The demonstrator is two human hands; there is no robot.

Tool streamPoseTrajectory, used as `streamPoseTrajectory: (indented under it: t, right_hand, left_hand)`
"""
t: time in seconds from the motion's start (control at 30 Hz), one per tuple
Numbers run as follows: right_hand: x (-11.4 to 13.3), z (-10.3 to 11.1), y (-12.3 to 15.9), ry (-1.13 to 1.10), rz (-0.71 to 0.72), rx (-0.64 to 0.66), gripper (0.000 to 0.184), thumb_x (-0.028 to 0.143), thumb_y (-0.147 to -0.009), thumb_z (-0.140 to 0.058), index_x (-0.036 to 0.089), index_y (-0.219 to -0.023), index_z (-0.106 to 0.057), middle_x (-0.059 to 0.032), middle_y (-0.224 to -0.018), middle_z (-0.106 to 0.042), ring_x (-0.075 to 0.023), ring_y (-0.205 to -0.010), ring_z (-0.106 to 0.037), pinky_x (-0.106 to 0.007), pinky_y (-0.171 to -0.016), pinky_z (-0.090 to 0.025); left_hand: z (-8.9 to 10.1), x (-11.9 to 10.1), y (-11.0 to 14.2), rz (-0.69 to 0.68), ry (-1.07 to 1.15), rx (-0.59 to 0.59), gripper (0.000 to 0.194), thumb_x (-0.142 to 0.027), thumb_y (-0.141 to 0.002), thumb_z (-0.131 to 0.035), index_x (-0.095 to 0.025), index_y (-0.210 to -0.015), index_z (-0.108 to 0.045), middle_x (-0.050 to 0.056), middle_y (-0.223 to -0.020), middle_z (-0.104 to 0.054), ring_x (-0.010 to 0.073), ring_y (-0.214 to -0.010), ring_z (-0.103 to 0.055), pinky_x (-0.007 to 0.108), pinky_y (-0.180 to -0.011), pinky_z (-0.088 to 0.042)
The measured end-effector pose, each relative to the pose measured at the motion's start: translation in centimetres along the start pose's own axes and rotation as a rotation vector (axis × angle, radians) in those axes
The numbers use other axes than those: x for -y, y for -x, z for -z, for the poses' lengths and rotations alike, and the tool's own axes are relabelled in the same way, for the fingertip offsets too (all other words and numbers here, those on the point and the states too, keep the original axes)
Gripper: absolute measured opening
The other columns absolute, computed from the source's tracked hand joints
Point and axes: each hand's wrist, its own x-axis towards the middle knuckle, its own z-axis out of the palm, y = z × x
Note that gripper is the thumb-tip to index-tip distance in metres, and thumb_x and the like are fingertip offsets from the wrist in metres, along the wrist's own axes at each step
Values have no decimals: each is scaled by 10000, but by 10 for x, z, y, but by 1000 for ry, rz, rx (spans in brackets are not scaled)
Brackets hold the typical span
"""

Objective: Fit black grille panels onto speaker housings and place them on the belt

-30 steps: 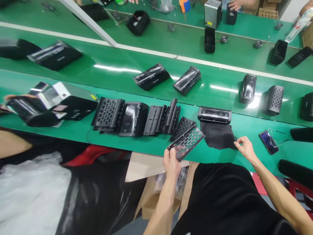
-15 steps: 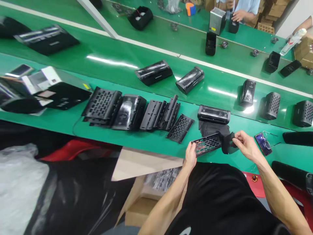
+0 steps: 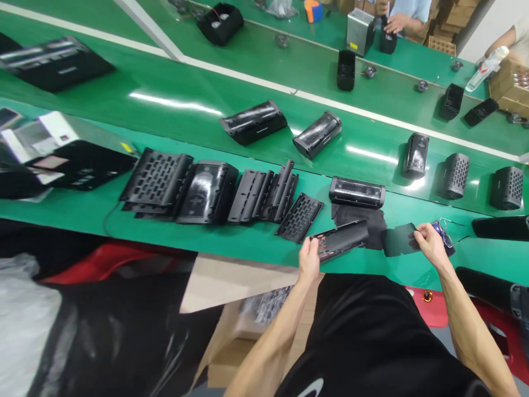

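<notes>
My left hand [image 3: 309,259] is closed on the left end of a black speaker grille [image 3: 343,241], held tilted just above the table's near edge. Slots show at its left end, while a dark, smooth surface covers the rest. My right hand [image 3: 430,242] pinches the right end of a thin dark mesh sheet [image 3: 399,241], apart from the grille. Behind both lies a pile of black mesh sheets [image 3: 374,220], against a black speaker [image 3: 357,192] lying on its side. Another slotted grille [image 3: 300,218] rests flat left of my left hand.
Stacked grilles [image 3: 157,179] and a speaker housing [image 3: 209,190] stand to the left. A phone with glasses [image 3: 446,238] lies beside my right hand. Several speakers sit on the green conveyor [image 3: 182,129] beyond. Across it, a co-worker's hand [image 3: 395,23] touches a black housing. An open carton [image 3: 235,353] is below.
My right hand has lifted a sheet from the pile and moved right with it. My left hand has brought the grille rightward beside the pile; its slots are now mostly covered.
</notes>
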Motion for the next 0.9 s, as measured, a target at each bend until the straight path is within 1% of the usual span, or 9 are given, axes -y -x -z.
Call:
streamPoseTrajectory:
  t: [0.07, 0.17, 0.3, 0.37, 0.53, 0.6, 0.67, 0.77, 0.9]
  right_hand:
    - [-11, 1, 0, -23, -68, -28, 464, 670, -816, -654, 269, -1035, -574, -84, -859, -815, -298, -706, -783, -412, -663, -617]
    - [-15, 0, 3, -84, -86, 10, 522, 649, -800, -665, 244, -1128, -639, -114, -972, -837, -316, -810, -808, -434, -744, -637]
    - [-6, -3, 5, -91, -5, 59, 453, 590, -834, -643, 212, -1078, -695, -100, -967, -833, -291, -861, -791, -387, -773, -610]
    - [0, -6, 6, -76, 15, 75, 425, 585, -835, -631, 208, -1019, -700, -79, -904, -818, -270, -813, -772, -360, -731, -591]
    - [3, -9, 12, -83, -8, 64, 353, 559, -837, -607, 228, -944, -670, -51, -822, -790, -250, -750, -753, -342, -697, -579]
    - [5, -5, 17, -96, -5, 48, 314, 539, -846, -596, 236, -907, -648, -55, -829, -785, -247, -768, -744, -339, -702, -574]
    - [12, 0, 24, -93, -2, 43, 289, 516, -863, -602, 233, -898, -644, -46, -815, -764, -231, -754, -716, -331, -701, -558]
    - [39, 8, 38, -158, 36, 101, 260, 477, -905, -646, 219, -931, -650, -13, -783, -713, -189, -708, -650, -305, -681, -525]
    - [92, 8, 57, -482, 105, 277, 316, 513, -914, -743, 218, -958, -636, -7, -828, -708, -165, -707, -632, -290, -680, -535]
  left_hand:
    - [13, -16, 3, -73, -136, -30, 482, -651, -935, -639, -195, -1082, -701, 107, -1026, -812, 260, -830, -776, 376, -726, -659]
    - [11, -47, 10, -388, -468, 41, 364, -478, -1040, -539, -210, -1181, -741, 93, -1085, -828, 256, -956, -793, 365, -868, -649]
    - [-24, -83, 14, -936, -755, 343, 359, -216, -1073, -464, -217, -1282, -756, 103, -1237, -826, 234, -1104, -797, 355, -1010, -625]
    - [-43, -97, 13, -1128, -853, 410, 384, -140, -1062, -453, -200, -1284, -760, 119, -1239, -828, 234, -1107, -801, 352, -980, -643]
    - [-59, -132, 9, -1290, -920, 499, 422, -92, -1044, -451, -205, -1319, -751, 123, -1290, -812, 236, -1144, -792, 353, -966, -650]
    - [-58, -142, 6, -1214, -855, 499, 389, -137, -1055, -464, -203, -1310, -750, 118, -1287, -812, 239, -1156, -788, 367, -1021, -630]
    - [-57, -144, 2, -1014, -761, 435, 340, -230, -1072, -485, -205, -1290, -745, 108, -1257, -817, 242, -1121, -795, 376, -1041, -617]
    - [-61, -127, -4, -518, -503, 311, 309, -403, -1061, -526, -225, -1218, -724, 83, -1142, -829, 238, -964, -811, 359, -888, -655]
    - [-80, -78, -2, 150, -32, 215, 318, -493, -958, -667, -216, -1114, -683, 101, -1011, -820, 246, -774, -794, 342, -657, -640]
